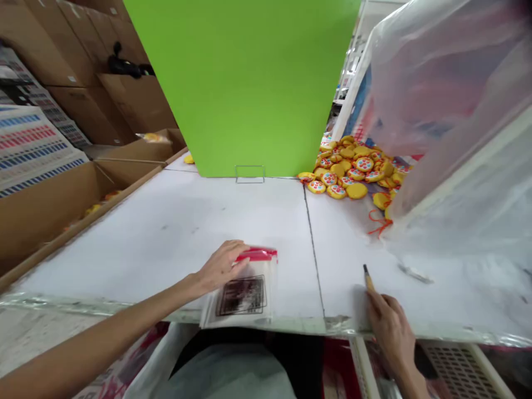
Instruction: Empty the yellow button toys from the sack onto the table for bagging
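Note:
My left hand rests with fingers laid flat on a stack of clear plastic bags with a red zip strip and a black printed label, lying at the near edge of the white table. My right hand is at the table's front edge to the right, fingers closed round a thin stick with a dark tip that points away from me. A pile of yellow round toys with coloured dots lies at the far right, with orange cords trailing from it.
A green upright board stands at the back of the table. Open cardboard boxes line the left side. A large clear plastic bag fills the right. A small clear item lies near it.

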{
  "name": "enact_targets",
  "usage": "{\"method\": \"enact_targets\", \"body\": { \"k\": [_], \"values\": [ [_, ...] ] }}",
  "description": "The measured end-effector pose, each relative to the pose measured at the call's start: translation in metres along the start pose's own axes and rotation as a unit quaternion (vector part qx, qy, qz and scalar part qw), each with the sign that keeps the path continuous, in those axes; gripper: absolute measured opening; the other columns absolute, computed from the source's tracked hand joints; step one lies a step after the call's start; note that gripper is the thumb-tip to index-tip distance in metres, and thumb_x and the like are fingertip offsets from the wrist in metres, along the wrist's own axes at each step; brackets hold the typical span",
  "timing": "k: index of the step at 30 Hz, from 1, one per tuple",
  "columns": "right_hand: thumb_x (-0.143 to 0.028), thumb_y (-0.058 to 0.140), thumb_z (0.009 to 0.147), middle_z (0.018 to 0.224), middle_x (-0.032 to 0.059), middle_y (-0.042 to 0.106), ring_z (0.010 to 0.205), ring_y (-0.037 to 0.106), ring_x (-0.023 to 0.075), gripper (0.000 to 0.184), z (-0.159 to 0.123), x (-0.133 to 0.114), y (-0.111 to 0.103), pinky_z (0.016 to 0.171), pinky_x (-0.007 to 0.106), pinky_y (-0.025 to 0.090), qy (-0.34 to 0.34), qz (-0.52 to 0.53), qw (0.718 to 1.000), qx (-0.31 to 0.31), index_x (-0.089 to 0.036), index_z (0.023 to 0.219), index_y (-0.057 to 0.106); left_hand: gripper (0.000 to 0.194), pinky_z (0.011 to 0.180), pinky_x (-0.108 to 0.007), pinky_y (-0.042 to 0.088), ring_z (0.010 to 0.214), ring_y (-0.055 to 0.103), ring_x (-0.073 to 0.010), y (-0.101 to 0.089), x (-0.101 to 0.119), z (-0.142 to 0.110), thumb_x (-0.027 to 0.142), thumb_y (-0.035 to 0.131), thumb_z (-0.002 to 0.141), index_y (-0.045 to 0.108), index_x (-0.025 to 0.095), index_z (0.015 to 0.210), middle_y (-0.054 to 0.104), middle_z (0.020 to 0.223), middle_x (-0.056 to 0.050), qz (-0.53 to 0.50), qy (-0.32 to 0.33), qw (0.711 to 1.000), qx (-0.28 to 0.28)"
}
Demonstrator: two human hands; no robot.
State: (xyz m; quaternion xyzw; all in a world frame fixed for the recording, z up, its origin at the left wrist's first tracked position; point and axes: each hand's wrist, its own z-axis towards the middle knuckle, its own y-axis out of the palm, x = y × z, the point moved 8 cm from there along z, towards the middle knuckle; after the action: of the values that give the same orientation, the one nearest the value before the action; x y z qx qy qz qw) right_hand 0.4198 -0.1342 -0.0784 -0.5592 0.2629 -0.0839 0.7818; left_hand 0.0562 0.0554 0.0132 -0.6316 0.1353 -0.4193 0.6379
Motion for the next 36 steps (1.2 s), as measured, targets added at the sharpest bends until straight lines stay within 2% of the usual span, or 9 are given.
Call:
{"method": "enact_targets", "body": {
  "k": [3, 6, 11, 13, 17, 22, 26, 30, 36],
  "values": [
    [-0.036, 0.032, 0.085, 0.101, 0.0089, 0.058, 0.082, 0.059, 0.0243, 0.040, 0.006, 0.003, 0.009, 0.067, 0.036, 0.047, 0.019, -0.022, 0.999, 0.019, -0.021, 0.109, 0.061, 0.035, 0.100, -0.037, 0.034, 0.112, 0.047, -0.0221, -0.006, -0.037, -0.024, 0.037, 0.037, 0.090, 0.054, 0.016, 0.112, 0.058, 0.113, -0.009, 0.016, -0.039, 0.999, 0.021],
    [-0.036, 0.030, 0.084, 0.103, 0.0123, 0.056, 0.092, 0.055, 0.0279, 0.044, 0.003, 0.003, 0.006, 0.077, 0.040, 0.046, 0.014, -0.037, 0.998, 0.048, -0.015, 0.108, 0.062, 0.036, 0.098, -0.039, 0.036, 0.111, 0.048, -0.0236, -0.013, -0.062, -0.037, 0.039, 0.037, 0.090, 0.054, 0.015, 0.110, 0.057, 0.114, -0.011, 0.024, -0.063, 0.997, 0.040],
    [-0.039, 0.029, 0.085, 0.122, 0.0198, 0.045, 0.114, 0.043, 0.0325, 0.051, -0.001, -0.018, 0.000, 0.095, 0.046, 0.036, -0.085, -0.069, 0.990, 0.090, -0.006, 0.115, 0.054, 0.039, 0.100, -0.040, 0.035, 0.115, 0.046, -0.0248, -0.004, -0.085, -0.031, 0.041, 0.036, 0.090, 0.052, 0.015, 0.114, 0.055, 0.119, -0.011, 0.019, -0.053, 0.998, 0.033],
    [-0.040, 0.032, 0.086, 0.124, 0.0181, 0.044, 0.115, 0.043, 0.0316, 0.049, 0.003, -0.024, 0.001, 0.094, 0.046, 0.039, -0.104, -0.062, 0.988, 0.093, -0.009, 0.119, 0.051, 0.041, 0.103, -0.041, 0.032, 0.120, 0.041, -0.0254, 0.007, -0.091, -0.018, 0.042, 0.036, 0.090, 0.050, 0.014, 0.117, 0.053, 0.123, -0.012, 0.019, -0.043, 0.999, 0.024],
    [-0.048, 0.039, 0.083, 0.122, 0.0143, 0.050, 0.111, 0.050, 0.0314, 0.047, 0.018, -0.021, 0.002, 0.085, 0.043, 0.048, -0.036, 0.008, 0.996, 0.083, -0.017, 0.116, 0.053, 0.045, 0.105, -0.042, 0.029, 0.127, 0.033, -0.0270, 0.027, -0.095, 0.023, 0.042, 0.034, 0.090, 0.048, 0.011, 0.121, 0.046, 0.131, -0.015, 0.034, -0.038, 0.999, 0.005],
    [-0.051, 0.047, 0.079, 0.111, 0.0105, 0.060, 0.094, 0.063, 0.0266, 0.043, 0.051, -0.024, 0.013, 0.075, 0.035, 0.053, 0.052, 0.168, 0.984, -0.009, -0.022, 0.108, 0.058, 0.046, 0.102, -0.048, 0.030, 0.130, 0.028, -0.0329, 0.052, -0.088, 0.100, 0.038, 0.040, 0.087, 0.046, 0.010, 0.124, 0.038, 0.137, -0.020, 0.056, -0.057, 0.996, -0.028],
    [-0.051, 0.052, 0.076, 0.108, 0.0111, 0.063, 0.096, 0.062, 0.0264, 0.047, 0.114, -0.039, 0.003, 0.075, 0.035, 0.053, 0.062, 0.234, 0.970, -0.036, -0.021, 0.111, 0.057, 0.049, 0.102, -0.051, 0.026, 0.132, 0.023, -0.0349, 0.072, -0.081, 0.184, 0.035, 0.042, 0.086, 0.043, 0.009, 0.126, 0.032, 0.139, -0.023, 0.070, -0.073, 0.995, -0.019],
    [-0.047, 0.056, 0.074, 0.108, 0.0131, 0.062, 0.097, 0.058, 0.0292, 0.046, 0.219, -0.063, -0.010, 0.081, 0.046, 0.048, 0.001, 0.290, 0.957, -0.017, -0.017, 0.108, 0.060, 0.050, 0.101, -0.050, 0.026, 0.131, 0.025, -0.0333, 0.097, -0.074, 0.260, 0.039, 0.040, 0.087, 0.040, 0.010, 0.128, 0.033, 0.139, -0.021, 0.086, -0.088, 0.992, -0.005],
    [-0.039, 0.055, 0.081, 0.106, 0.0100, 0.064, 0.096, 0.060, 0.0217, 0.035, 0.397, -0.082, 0.040, 0.080, 0.036, 0.049, 0.012, 0.360, 0.933, -0.005, -0.015, 0.106, 0.061, 0.059, 0.101, -0.057, 0.020, 0.133, 0.019, -0.0363, 0.126, -0.076, 0.295, 0.047, 0.038, 0.087, 0.037, 0.009, 0.132, 0.028, 0.143, -0.021, 0.122, -0.083, 0.989, 0.005]
  ]
}}
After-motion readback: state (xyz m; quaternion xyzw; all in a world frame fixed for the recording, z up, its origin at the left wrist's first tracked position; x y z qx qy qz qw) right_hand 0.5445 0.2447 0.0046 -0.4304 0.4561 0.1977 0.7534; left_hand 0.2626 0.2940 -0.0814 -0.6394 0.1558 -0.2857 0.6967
